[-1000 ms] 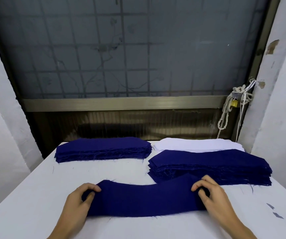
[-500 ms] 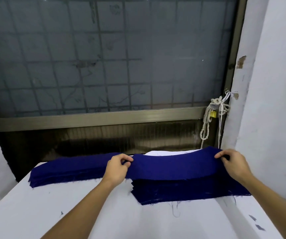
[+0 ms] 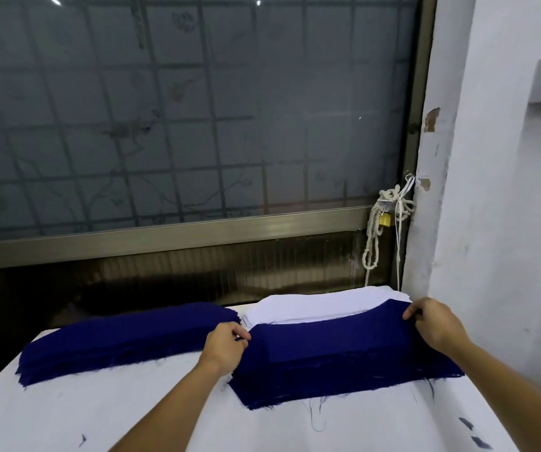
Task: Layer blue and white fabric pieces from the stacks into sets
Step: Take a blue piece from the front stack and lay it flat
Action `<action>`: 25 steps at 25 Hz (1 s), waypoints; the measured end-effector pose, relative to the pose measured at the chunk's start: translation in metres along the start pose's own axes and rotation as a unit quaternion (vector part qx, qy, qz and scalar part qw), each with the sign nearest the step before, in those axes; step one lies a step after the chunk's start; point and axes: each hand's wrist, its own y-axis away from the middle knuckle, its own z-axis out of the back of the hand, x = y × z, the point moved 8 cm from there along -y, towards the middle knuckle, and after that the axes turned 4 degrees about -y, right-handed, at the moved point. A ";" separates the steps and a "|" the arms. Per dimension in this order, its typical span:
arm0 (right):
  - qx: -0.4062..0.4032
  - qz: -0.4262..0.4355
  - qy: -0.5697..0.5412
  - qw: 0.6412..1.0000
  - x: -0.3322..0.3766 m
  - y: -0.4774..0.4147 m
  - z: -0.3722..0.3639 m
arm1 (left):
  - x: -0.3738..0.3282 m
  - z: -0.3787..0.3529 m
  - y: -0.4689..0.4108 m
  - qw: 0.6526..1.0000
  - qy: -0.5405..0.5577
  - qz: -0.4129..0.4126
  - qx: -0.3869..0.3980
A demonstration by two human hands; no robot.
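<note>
Since half a second back, the blue piece point(image 3: 328, 332) sits lower, draped over the right blue stack point(image 3: 344, 380) and the white stack point(image 3: 311, 305)'s near edge. Left hand point(image 3: 225, 345) pinches its 9 o'clock end, right hand point(image 3: 435, 322) the 3 o'clock end. Two blue stacks, one white. Wall point(image 3: 491, 223) crowds 3 o'clock; table point(image 3: 132, 412) is open toward 6.

Matt blue cloth stack point(image 3: 344, 363), frayed edges.

Head-worn view, forward-down over table point(image 3: 66, 415)
</note>
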 end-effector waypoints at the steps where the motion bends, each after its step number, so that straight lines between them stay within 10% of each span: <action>1: 0.001 0.000 0.005 1.000 -0.001 0.000 -0.002 | 0.002 -0.001 0.000 1.000 -0.006 0.003 0.007; 19: -0.074 0.087 0.306 0.945 0.020 0.015 -0.004 | 0.012 -0.002 0.005 0.999 -0.047 0.018 -0.014; 25: -0.062 0.158 0.103 0.980 0.096 0.027 -0.022 | -0.007 0.050 -0.006 0.995 -0.052 -0.039 -0.081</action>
